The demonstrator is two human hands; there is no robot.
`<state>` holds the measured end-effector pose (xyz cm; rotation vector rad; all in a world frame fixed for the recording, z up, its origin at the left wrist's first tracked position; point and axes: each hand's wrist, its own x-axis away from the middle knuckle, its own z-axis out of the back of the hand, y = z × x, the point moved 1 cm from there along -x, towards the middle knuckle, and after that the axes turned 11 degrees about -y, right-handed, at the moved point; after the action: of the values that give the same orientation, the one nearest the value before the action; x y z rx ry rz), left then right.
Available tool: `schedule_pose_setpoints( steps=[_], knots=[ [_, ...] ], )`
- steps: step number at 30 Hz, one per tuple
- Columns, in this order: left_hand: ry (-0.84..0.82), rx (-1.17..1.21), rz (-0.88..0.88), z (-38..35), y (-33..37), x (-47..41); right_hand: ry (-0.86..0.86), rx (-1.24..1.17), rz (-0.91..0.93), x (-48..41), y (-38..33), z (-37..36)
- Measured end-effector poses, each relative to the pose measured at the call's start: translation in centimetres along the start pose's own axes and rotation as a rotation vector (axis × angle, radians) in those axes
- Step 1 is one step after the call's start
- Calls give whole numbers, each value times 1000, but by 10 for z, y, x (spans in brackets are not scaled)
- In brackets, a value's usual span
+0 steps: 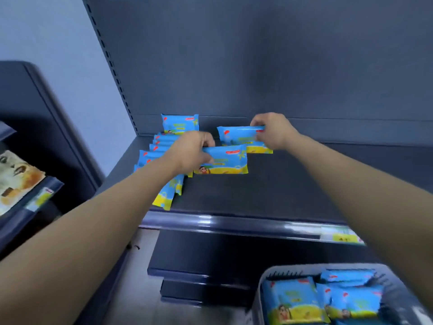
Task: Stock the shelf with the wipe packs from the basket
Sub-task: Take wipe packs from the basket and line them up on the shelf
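On the shelf [304, 184] the row of packs [161, 140] runs front to back, leftward (the basket [278, 269] holds more). My left hand [192, 148] grips one pack [226, 160] crosswise beside that row; my right hand [271, 130] grips a second pack [236, 135] just behind.

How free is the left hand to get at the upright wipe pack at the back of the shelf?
Probably not yet. The left hand grips a second pack, so it is full. Nothing stands between it and the upright pack just behind; emptied, it likely could.
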<state>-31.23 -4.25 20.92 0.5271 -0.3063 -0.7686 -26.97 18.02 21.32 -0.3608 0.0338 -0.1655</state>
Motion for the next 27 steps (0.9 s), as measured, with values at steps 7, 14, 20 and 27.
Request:
schedule_pose_setpoints(
  steps=[7, 14, 20, 27],
  knots=[
    [-147, -23, -146, 14, -34, -52, -37, -1, -146, -57, -14, -7],
    [-130, -90, -210, 10, -49, -92, -87, 33, -178, -86, -14, -19],
    [-130, -120, -170, 8, -64, -112, -145, -37, -145, -112, -6, -27],
    [-57, -172, -103, 4, -73, -144, -100, -96, -148, -141, 13, -37]
  ],
)
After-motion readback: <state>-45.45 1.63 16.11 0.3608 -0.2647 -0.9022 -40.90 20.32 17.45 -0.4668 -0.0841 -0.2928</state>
